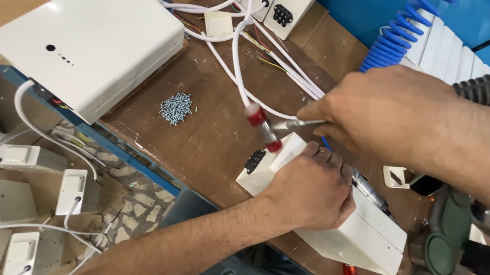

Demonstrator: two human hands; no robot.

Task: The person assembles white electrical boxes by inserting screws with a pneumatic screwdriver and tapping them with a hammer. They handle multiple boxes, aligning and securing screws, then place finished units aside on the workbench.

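While gripping: left hand on one white box, right hand round one screwdriver.

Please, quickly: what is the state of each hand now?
Left hand: closed over the white plastic box, pressing it down.
Right hand: closed, pinching a metal driver tip.
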